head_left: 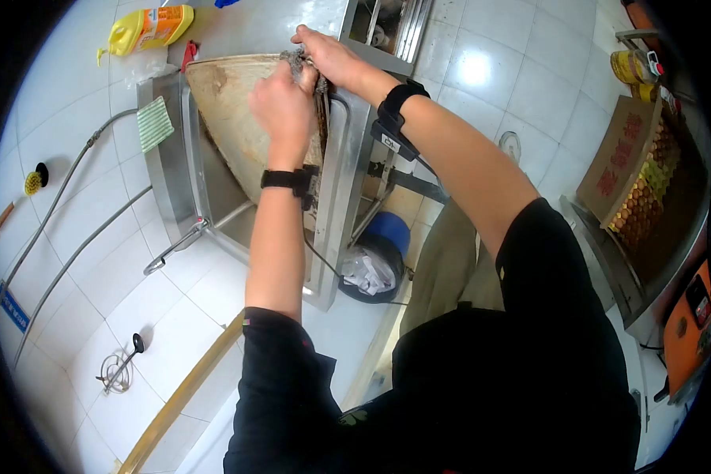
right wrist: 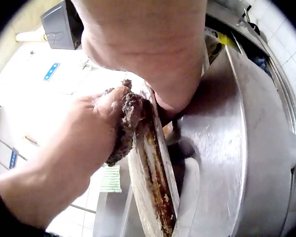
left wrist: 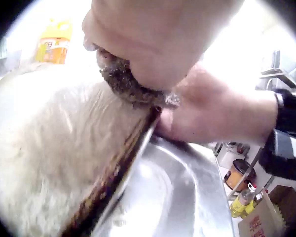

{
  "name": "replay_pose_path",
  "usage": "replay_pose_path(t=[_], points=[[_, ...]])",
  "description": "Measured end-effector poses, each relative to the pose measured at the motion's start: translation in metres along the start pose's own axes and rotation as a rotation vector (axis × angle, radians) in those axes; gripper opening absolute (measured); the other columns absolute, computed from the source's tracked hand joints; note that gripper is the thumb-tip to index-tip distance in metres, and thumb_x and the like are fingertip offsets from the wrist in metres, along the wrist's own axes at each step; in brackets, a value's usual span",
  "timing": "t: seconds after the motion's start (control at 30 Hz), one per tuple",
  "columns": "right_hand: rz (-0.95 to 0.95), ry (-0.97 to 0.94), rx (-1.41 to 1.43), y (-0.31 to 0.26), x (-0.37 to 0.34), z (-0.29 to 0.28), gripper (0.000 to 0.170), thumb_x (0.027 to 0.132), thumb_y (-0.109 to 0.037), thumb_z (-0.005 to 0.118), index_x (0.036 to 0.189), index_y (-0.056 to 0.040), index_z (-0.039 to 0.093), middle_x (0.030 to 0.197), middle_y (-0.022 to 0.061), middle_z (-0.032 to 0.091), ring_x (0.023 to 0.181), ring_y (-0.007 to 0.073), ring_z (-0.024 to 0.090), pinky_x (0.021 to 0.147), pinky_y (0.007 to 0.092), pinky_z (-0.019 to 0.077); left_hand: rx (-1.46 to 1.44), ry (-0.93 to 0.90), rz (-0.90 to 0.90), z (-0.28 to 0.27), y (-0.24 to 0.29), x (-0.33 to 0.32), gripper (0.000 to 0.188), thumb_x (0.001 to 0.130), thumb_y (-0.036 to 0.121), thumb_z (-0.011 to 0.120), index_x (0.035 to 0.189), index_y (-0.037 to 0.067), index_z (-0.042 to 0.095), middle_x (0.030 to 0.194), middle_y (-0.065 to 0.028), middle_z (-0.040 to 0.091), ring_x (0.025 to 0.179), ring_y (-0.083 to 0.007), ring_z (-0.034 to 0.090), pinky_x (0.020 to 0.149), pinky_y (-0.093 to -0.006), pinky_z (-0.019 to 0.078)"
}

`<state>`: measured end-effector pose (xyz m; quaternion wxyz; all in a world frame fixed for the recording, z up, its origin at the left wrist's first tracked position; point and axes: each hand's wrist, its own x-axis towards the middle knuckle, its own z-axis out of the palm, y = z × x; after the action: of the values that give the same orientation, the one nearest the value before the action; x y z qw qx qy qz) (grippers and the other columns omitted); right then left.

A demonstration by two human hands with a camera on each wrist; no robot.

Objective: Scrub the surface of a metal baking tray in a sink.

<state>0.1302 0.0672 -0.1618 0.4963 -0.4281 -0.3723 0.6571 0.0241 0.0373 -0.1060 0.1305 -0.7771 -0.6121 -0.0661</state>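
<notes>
A large, stained off-white board (head_left: 237,103) with a brown, grimy edge (right wrist: 157,182) stands tilted over the steel sink (head_left: 341,174). My left hand (head_left: 283,107) grips a wad of grey steel wool (right wrist: 124,131) against the board's edge near its far corner. In the left wrist view, the steel wool (left wrist: 130,89) bulges out under the curled fingers. Just beyond it, my right hand (head_left: 336,62) holds the board at that same corner, its fingertips partly hidden behind the edge.
A yellow detergent bottle (head_left: 150,30) lies on the steel counter at the back left. A green striped cloth (head_left: 156,125) hangs over the sink's left rim. Below the sink's right side stands a bin (head_left: 367,272) with white waste. A carton of eggs (head_left: 640,174) is at the right.
</notes>
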Motion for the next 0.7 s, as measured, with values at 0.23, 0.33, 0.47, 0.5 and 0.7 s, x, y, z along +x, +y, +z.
replay_pose_path(t=[0.23, 0.33, 0.47, 0.5, 0.7], points=[[-0.088, -0.019, 0.008, 0.002, 0.001, 0.005, 0.064, 0.101, -0.052, 0.028, 0.125, 0.0002, 0.056, 0.127, 0.0162, 0.057, 0.114, 0.0271, 0.052, 0.103, 0.0358, 0.0355, 0.093, -0.051, -0.052, 0.000, -0.010, 0.042, 0.041, 0.082, 0.047, 0.064, 0.073, 0.007, 0.062, 0.063, -0.0177, 0.063, 0.064, -0.0376, 0.061, 0.058, -0.0479, 0.0453], [-0.016, -0.033, -0.041, -0.001, 0.000, 0.000, 0.061, 0.102, -0.049, 0.027, 0.124, -0.0005, 0.056, 0.117, 0.0181, 0.059, 0.108, 0.0247, 0.054, 0.099, 0.0351, 0.0372, 0.061, 0.016, 0.047, -0.005, -0.005, 0.016, 0.040, 0.081, 0.047, 0.064, 0.072, 0.008, 0.062, 0.061, -0.0166, 0.062, 0.063, -0.0373, 0.060, 0.060, -0.0476, 0.0446], [-0.041, -0.027, -0.059, 0.014, 0.013, 0.002, 0.056, 0.102, -0.046, 0.027, 0.117, -0.0025, 0.059, 0.099, 0.0132, 0.064, 0.095, 0.0201, 0.057, 0.091, 0.0329, 0.0412, -0.007, 0.015, 0.021, 0.000, 0.000, 0.020, 0.037, 0.081, 0.045, 0.064, 0.072, 0.009, 0.062, 0.063, -0.0177, 0.063, 0.064, -0.0383, 0.061, 0.060, -0.0481, 0.0442], [-0.041, -0.026, -0.065, 0.013, 0.014, -0.001, 0.056, 0.102, -0.046, 0.027, 0.117, -0.0025, 0.059, 0.099, 0.0132, 0.064, 0.095, 0.0201, 0.057, 0.091, 0.0329, 0.0412, -0.013, 0.017, 0.019, 0.003, 0.001, 0.030, 0.037, 0.081, 0.045, 0.064, 0.072, 0.009, 0.062, 0.063, -0.0177, 0.063, 0.064, -0.0383, 0.061, 0.060, -0.0481, 0.0442], [-0.073, -0.012, -0.007, 0.006, 0.007, 0.003, 0.056, 0.100, -0.046, 0.030, 0.096, 0.0018, 0.059, 0.078, 0.0143, 0.064, 0.077, 0.0267, 0.060, 0.078, 0.0387, 0.0451, 0.030, -0.064, -0.027, -0.007, 0.005, 0.029, 0.034, 0.085, 0.041, 0.058, 0.078, 0.007, 0.063, 0.069, -0.0208, 0.064, 0.069, -0.0419, 0.062, 0.060, -0.0503, 0.0470]])
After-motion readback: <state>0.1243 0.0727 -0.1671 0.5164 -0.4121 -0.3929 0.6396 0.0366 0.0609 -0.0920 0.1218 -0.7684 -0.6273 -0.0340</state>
